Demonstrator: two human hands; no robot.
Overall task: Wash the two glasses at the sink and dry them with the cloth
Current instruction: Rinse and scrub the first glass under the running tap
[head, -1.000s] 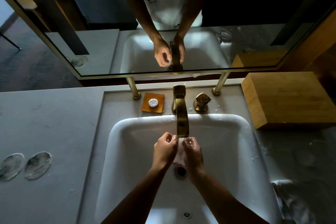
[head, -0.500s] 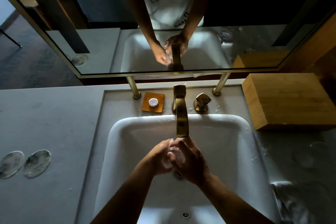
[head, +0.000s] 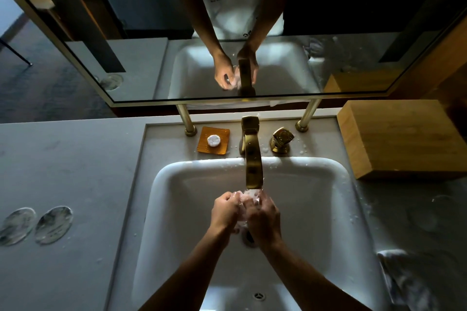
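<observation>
Both hands are together over the white sink (head: 177, 184), right under the brass faucet (head: 253, 159). My left hand (head: 225, 212) and my right hand (head: 264, 219) wrap a clear glass (head: 247, 199), wet and foamy, with water running onto it. The hands hide most of the glass. A second clear glass (head: 427, 214) shows faintly on the dark counter to the right of the sink. A grey cloth (head: 404, 283) lies crumpled at the counter's near right corner.
Behind the basin sit an orange soap dish with a small white soap (head: 213, 140) and a brass tap handle (head: 281, 139). A wooden box (head: 404, 139) stands at the back right. Two round glass coasters (head: 53, 225) lie on the left counter. A mirror (head: 252, 33) hangs above.
The hands have closed together around the glass and shifted slightly under the spout, rubbing it; the right hand now lies more beside than over the left.
</observation>
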